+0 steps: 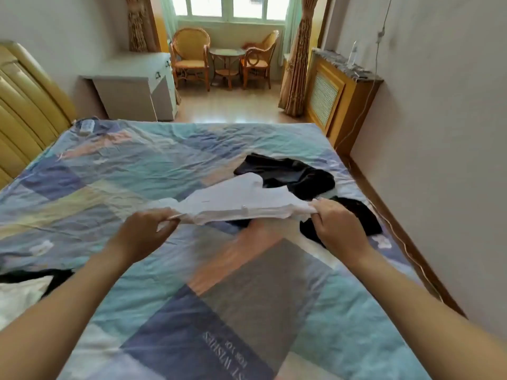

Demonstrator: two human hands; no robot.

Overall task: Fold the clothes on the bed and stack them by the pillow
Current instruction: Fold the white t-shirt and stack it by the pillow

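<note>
Hands gripped one white garment (241, 204), stretched taut between them above the bed (137, 165). Left hand (142, 234) pinched its left end, fingers curled; right hand (337, 226) clenched the bunched right end. Black clothes (290, 174) lay on the bed just beyond the garment (partly under it). Another dark piece (354, 215) lay beside the right hand.

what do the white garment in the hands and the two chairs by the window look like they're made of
White garment: thin matte woven fabric, probably cotton; it creases sharply and sags between the left hand and right hand. Chairs: seemingly rattan or wicker on bent wood, with woven golden backs and curved glossy frames.
</note>
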